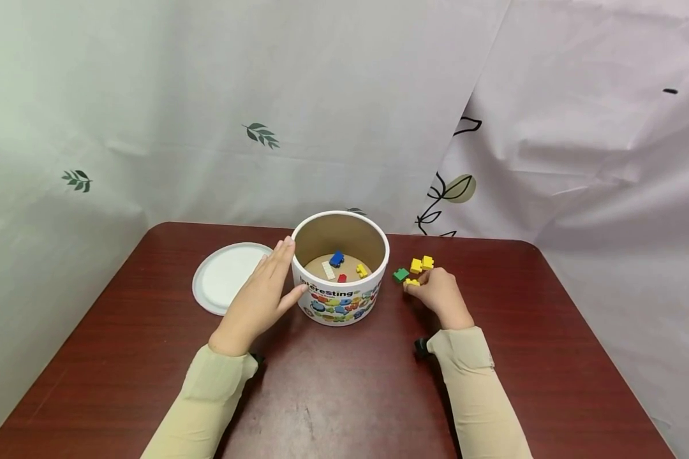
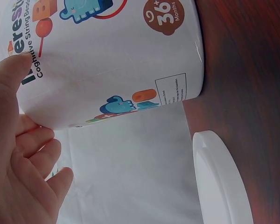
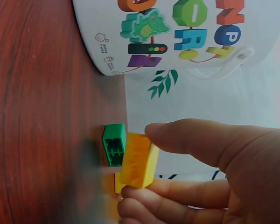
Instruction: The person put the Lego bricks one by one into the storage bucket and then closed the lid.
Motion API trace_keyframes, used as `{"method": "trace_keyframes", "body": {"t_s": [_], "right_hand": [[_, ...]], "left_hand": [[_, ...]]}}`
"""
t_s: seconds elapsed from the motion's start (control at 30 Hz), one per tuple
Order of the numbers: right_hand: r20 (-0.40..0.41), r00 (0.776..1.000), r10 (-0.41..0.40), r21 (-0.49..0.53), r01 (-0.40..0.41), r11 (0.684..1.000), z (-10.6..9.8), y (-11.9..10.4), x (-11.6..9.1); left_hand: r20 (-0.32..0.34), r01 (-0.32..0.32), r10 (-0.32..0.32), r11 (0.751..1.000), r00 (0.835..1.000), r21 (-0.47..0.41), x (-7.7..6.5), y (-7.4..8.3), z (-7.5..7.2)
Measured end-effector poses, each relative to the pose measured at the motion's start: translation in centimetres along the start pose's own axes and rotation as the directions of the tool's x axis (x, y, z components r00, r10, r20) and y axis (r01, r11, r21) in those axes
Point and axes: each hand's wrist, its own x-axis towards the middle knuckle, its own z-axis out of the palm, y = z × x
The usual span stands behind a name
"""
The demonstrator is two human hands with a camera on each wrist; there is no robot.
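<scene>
Bucket (image 1: 335, 306): round, smooth-walled, with a pale rim, a tan inside and colourful printed letters and animals; it stands upright.
Handle (image 3: 228, 67): a thin white loop fixed to the bucket's side.
Lid (image 1: 224, 280): a white disc with a raised edge, flat on the table.
Table (image 1: 344, 382): dark red, wood-grained, glossy.
Backdrop (image 1: 333, 95): pale, creased sheeting with leaf prints.
Bucket floor: blue brick (image 1: 336, 259), white brick (image 1: 328, 271), red brick (image 1: 342, 278) and small yellow brick (image 1: 362, 271); the front rim cuts off part of the red one.
Held brick (image 3: 139, 161): glossy yellow, studded, right of the bucket; fingers partly cover it, and whether it touches the table cannot be told.
Nearby: green brick (image 1: 400, 275), hollow beneath, and two yellow bricks (image 1: 416, 266), blurred and mostly hidden in the right wrist view.
Right hand (image 1: 441, 294): pinching the held brick between thumb and fingertips, forearm slanting in from the right.
Left hand (image 1: 261, 293): grasping nothing, fingers extended beside the bucket, thumb spread against its wall.
</scene>
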Motion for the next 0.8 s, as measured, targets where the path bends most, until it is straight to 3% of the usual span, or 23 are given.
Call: {"method": "trace_keyframes", "body": {"t_s": [0.53, 0.8], "right_hand": [[-0.142, 0.987, -0.077, 0.108, 0.093, 0.990, -0.5, -1.2, -0.4], [-0.255, 0.954, -0.157, 0.155, 0.201, 0.967, -0.7, -1.9, -0.8]], "left_hand": [[0.007, -0.002, 0.001, 1.000, 1.000, 0.025, 0.0, 0.1, -0.2], [0.028, 0.010, -0.010, 1.000, 1.000, 0.022, -0.1, 0.1, -0.3]]}}
